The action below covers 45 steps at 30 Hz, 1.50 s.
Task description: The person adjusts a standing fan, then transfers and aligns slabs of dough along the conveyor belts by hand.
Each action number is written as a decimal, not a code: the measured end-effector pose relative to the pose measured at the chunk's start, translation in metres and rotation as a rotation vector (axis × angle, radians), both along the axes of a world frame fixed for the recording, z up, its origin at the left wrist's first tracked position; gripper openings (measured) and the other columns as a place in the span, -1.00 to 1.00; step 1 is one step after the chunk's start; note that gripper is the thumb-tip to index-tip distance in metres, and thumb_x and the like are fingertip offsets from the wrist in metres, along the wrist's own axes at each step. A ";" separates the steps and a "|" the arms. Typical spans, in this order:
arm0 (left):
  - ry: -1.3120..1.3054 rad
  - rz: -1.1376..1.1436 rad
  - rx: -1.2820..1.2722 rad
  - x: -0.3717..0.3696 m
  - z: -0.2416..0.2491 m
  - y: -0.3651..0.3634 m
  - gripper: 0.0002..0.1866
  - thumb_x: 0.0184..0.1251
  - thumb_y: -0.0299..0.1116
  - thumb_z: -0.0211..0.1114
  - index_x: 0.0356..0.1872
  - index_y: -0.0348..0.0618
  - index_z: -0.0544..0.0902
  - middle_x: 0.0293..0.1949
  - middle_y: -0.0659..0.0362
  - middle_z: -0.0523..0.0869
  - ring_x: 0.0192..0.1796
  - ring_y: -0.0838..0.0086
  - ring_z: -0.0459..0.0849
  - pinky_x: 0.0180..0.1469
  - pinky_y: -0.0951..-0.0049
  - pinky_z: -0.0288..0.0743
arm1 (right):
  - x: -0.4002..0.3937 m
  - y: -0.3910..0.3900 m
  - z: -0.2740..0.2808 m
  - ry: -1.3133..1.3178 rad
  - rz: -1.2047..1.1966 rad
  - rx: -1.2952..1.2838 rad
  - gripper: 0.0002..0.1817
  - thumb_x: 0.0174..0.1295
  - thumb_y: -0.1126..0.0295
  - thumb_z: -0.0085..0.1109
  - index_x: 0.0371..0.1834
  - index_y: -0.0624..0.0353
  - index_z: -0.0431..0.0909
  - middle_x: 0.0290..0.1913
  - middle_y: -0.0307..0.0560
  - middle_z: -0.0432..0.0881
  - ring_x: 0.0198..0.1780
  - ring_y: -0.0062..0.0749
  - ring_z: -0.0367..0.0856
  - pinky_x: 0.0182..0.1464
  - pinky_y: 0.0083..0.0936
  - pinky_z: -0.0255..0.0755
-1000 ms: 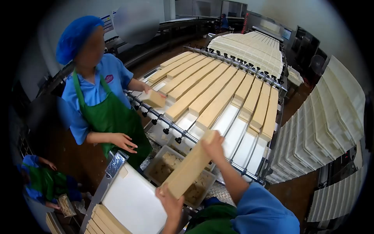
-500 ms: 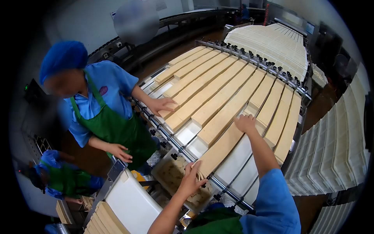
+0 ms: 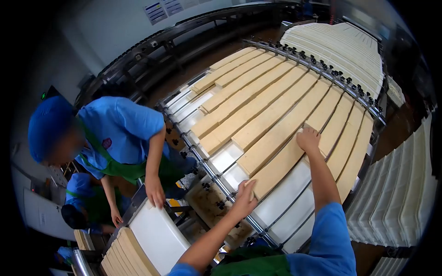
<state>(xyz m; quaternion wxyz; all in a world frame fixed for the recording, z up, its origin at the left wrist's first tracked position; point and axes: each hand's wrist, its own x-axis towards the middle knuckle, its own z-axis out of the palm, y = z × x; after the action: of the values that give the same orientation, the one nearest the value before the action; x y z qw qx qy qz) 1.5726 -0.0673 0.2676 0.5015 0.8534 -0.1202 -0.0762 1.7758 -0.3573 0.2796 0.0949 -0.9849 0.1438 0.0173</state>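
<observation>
A long pale-yellow slab [image 3: 277,169] lies lengthwise on the white belt, one of several side by side. At its near end my left hand [image 3: 242,201] is closed, with a thin pale piece [image 3: 252,195] between thumb and fingers. My right hand [image 3: 309,140] has curled fingers around the slab's far end; a bit of whitish material shows at the fingertips, partly hidden. Just left of this slab lies another long slab [image 3: 271,145].
A metal bar [image 3: 216,177] edges the belt, with dark cords across it. A bin of scraps [image 3: 207,202] sits below. Beside a white chute [image 3: 159,230] with stacked strips [image 3: 131,250], a co-worker [image 3: 119,133] leans over. White stacked trays [image 3: 391,198] stand right.
My view has shifted, so the belt appears further right. Both my hands stay at the slab's two ends. The co-worker's hand has left the slabs and lowered to the chute.
</observation>
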 end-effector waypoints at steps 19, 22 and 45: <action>-0.290 0.715 0.129 -0.154 -0.001 0.076 -0.48 0.11 -0.58 0.12 0.18 -0.13 0.39 0.22 -0.10 0.28 0.18 -0.03 0.39 0.14 0.24 0.36 | -0.169 0.125 0.012 -0.440 0.660 0.390 -0.45 0.20 0.30 0.08 0.27 0.23 0.28 0.24 0.13 0.35 0.29 -0.02 0.23 0.32 -0.17 0.02; -0.286 0.800 0.337 -0.183 -0.003 0.098 -0.54 0.17 -0.46 0.22 0.15 -0.13 0.43 0.20 -0.08 0.31 0.21 0.01 0.37 0.26 0.16 0.24 | -0.194 0.175 0.030 -0.411 0.771 0.468 -0.46 0.14 0.41 0.15 0.23 0.26 0.31 0.12 0.13 0.44 0.21 -0.01 0.32 0.28 -0.21 0.10; 0.402 1.791 0.279 -0.486 -0.078 0.386 -0.13 -0.20 -0.34 0.54 0.18 -0.34 0.23 0.12 -0.20 0.27 0.17 -0.08 0.30 0.23 0.15 0.27 | -0.449 0.597 0.002 -0.010 1.735 0.921 -0.86 0.05 0.43 0.18 -0.31 0.17 0.56 -0.13 0.01 0.56 -0.02 -0.08 0.47 0.06 -0.26 0.29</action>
<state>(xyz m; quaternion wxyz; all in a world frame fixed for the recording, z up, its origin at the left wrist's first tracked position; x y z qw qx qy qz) 1.0865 0.3186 0.1894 0.2773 0.6514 0.6831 0.1792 1.3266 0.2397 0.2812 0.4245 -0.6156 -0.6508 0.1315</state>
